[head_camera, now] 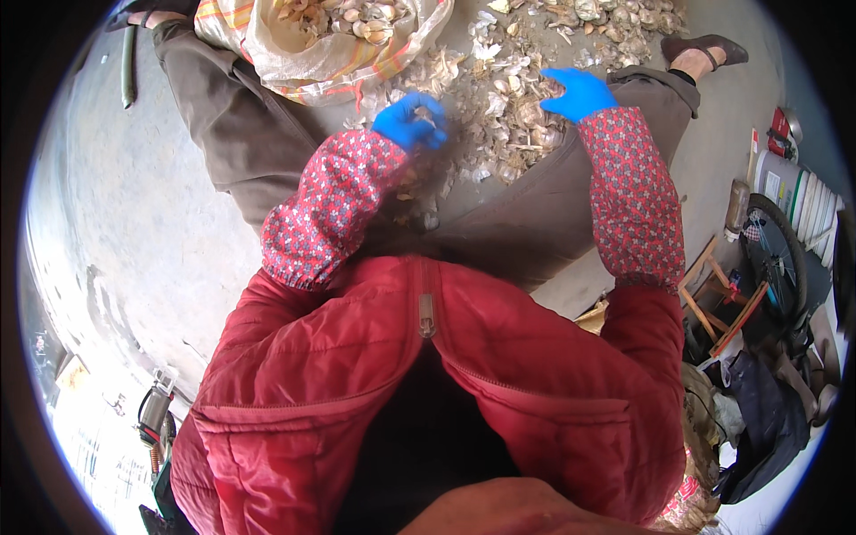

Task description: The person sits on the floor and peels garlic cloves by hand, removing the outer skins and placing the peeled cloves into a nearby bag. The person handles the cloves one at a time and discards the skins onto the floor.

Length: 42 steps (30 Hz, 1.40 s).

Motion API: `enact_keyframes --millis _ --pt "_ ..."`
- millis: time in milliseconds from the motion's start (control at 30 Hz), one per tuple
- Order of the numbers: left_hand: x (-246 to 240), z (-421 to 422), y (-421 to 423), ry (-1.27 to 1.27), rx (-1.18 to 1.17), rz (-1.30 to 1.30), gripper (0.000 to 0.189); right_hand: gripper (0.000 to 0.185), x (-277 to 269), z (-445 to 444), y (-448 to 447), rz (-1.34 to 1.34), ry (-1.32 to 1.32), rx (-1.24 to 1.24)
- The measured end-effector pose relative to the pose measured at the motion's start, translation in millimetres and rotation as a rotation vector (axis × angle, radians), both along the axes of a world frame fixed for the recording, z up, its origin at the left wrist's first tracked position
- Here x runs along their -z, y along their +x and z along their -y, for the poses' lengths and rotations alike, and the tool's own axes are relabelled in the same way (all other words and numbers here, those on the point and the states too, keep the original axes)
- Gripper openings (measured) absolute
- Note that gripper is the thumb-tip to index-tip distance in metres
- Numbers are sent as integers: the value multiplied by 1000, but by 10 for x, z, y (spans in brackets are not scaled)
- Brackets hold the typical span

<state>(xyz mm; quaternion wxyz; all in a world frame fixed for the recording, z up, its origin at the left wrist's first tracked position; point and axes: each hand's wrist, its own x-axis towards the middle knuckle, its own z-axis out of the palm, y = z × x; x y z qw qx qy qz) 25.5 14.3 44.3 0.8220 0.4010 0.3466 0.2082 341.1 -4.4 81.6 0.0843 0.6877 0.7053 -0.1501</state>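
My left hand (410, 122), in a blue glove, has its fingers curled near the sack; something pale shows between them, perhaps a piece of garlic, but blur hides what it is. My right hand (576, 95), also gloved in blue, is spread with thumb and fingers apart at the right side of the garlic bulbs (531, 114), and nothing shows in its grasp. Loose garlic skins (486, 50) lie over the floor between my legs. Beyond my left hand stands an open woven plastic sack (321, 70) with garlic cloves (374, 30) inside.
More garlic bulbs (632, 30) are heaped at the top right. My outstretched legs flank the garlic. A pale pipe (128, 67) lies on the concrete floor at left. Along the right stand a bicycle wheel (776, 257), a bucket (779, 180) and a wooden frame (719, 277).
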Motion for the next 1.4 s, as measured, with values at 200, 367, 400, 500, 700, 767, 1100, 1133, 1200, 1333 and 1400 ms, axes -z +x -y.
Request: enact_keyframes --millis 200,367,400,500,700,767,1100,1133,1200,1333,1400 --pt "60 373 -224 236 196 -603 24 40 720 -872 -159 -172 175 358" --pt "101 450 -467 501 154 -629 32 33 957 -1034 -227 -90 236 360" --pt "112 421 -522 1048 231 -666 35 33 931 -998 -224 -96 218 360" --pt "99 379 -553 785 418 -740 35 32 714 -808 -250 -272 282 332" --pt "-186 319 -382 683 420 -957 41 23 220 -105 -892 -950 -70 414" --pt "-263 317 -312 500 210 -782 39 20 166 202 -1224 -1114 -179 383" --pt "-451 814 -550 464 243 -406 20 14 -56 804 -1760 -1428 -888 268" --pt "-473 850 -590 455 211 -407 20 13 -55 808 -1752 -1446 -843 235" --pt "-495 821 -673 531 64 -424 18 17 19 763 -1764 -1339 -582 339" --pt "-534 497 -813 34 -304 -453 16 29 243 673 -1710 -852 -123 204" --pt "-544 356 -811 -19 -333 -472 14 29 355 625 -1678 -820 102 78"
